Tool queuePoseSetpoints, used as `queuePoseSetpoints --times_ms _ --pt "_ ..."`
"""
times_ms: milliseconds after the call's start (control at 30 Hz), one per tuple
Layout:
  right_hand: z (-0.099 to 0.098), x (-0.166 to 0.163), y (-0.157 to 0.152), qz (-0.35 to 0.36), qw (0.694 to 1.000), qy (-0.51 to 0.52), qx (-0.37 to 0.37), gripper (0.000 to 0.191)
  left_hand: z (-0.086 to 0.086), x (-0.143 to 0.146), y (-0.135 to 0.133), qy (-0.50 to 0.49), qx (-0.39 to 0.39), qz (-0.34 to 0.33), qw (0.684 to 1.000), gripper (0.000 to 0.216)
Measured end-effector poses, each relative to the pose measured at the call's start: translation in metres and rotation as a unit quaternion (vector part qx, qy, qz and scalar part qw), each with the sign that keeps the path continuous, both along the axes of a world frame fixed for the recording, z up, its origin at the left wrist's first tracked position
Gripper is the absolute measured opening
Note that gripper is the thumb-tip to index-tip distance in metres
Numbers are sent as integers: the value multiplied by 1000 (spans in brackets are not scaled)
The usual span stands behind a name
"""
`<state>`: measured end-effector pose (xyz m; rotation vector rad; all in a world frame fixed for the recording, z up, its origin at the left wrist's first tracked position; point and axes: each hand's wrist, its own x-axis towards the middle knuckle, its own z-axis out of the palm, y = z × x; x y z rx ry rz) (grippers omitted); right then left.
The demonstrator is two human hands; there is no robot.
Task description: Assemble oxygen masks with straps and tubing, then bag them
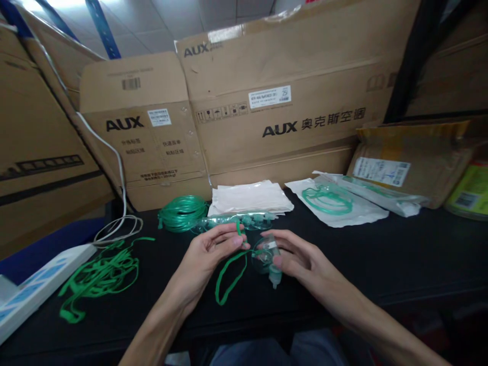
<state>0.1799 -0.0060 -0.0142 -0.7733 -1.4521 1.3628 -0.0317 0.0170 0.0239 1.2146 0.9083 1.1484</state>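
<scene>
My right hand (295, 254) is closed around a clear oxygen mask (263, 259) with a pale green connector (275, 276) pointing down. A green elastic strap (222, 284) hangs in a loop from the mask's left side. Its upper end is pinched between the thumb and fingers of my left hand (219, 246), just left of the mask. Whether the strap is tied to the mask is too small to tell. Behind my hands lie more clear masks with green parts (247, 221) in a row. A heap of loose green straps (107, 272) lies to the left.
A coil of green tubing (185, 211) sits behind my left hand, beside a stack of white pouches (249, 198). At right is a pouch with tubing (331, 201). A white power strip (41, 290) lies at left on the black table (343, 264). Cardboard boxes (236, 137) wall the back.
</scene>
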Motion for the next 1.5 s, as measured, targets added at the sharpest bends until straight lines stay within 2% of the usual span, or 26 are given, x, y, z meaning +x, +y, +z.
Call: queuePoseSetpoints --times_ms 200,433,833,967,1100,1167,1233,1333,1400,1500 --pt "5 0 -4 39 990 107 -82 38 -7 6 -3 -44 -16 -16 999 21" --pt "8 2 -6 72 982 152 -82 31 -7 8 -5 -6 -28 -31 999 23" --pt "4 1 -4 17 985 148 -90 34 -9 7 -7 35 -9 -45 998 18" --pt "4 2 -4 19 987 139 -75 34 -8 7 -7 67 1 -41 997 17" --pt "5 0 -4 8 994 89 -55 35 -7 7 -8 100 5 -46 994 22" --pt "2 -2 -3 -20 998 56 -28 36 -6 8 -8 113 0 -38 993 25" --pt "-5 -5 -3 -78 997 25 15 35 -7 10 -8 129 -4 -31 991 27" --pt "-14 -10 -6 -142 986 -25 86 23 -9 12 -7 153 0 -37 988 28" --pt "-16 -12 -9 -138 979 -71 129 12 -10 13 -7 163 5 -40 986 29" --pt "-13 -13 -12 -140 970 -111 164 5 -11 13 -8 170 7 -38 985 30"
